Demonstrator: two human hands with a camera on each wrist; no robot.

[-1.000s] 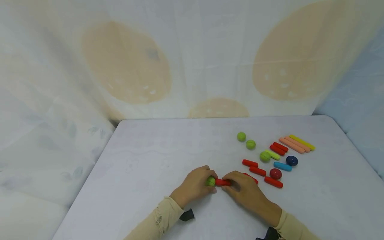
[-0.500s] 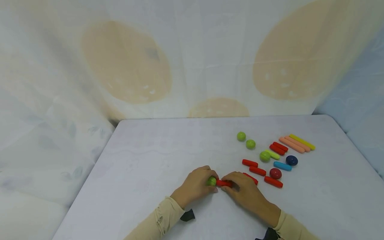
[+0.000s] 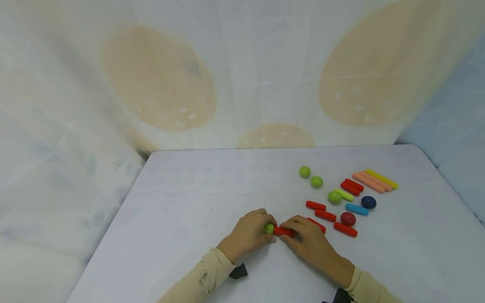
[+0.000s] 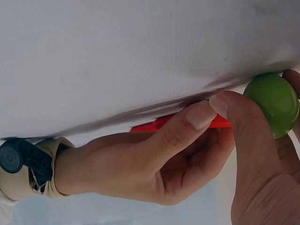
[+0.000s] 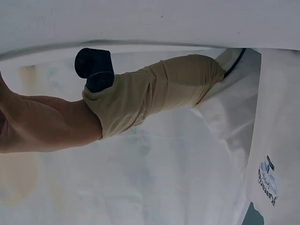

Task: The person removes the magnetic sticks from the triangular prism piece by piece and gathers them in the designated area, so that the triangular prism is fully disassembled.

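Left hand (image 3: 248, 233) grips green ball (image 3: 268, 228), red stick (image 3: 282, 231) touching it.

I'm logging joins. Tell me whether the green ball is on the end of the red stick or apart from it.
On: the green ball, gripped by the left hand, touches the end of the red stick pinched by the right hand.

Both arms wore long beige knit sleeves (image 3: 204, 275) with gathered ribbed cuffs. A small black camera unit (image 3: 238, 272) sat strapped at the left wrist; a matching black unit (image 3: 338, 296) showed at the right wrist. Hands were bare.
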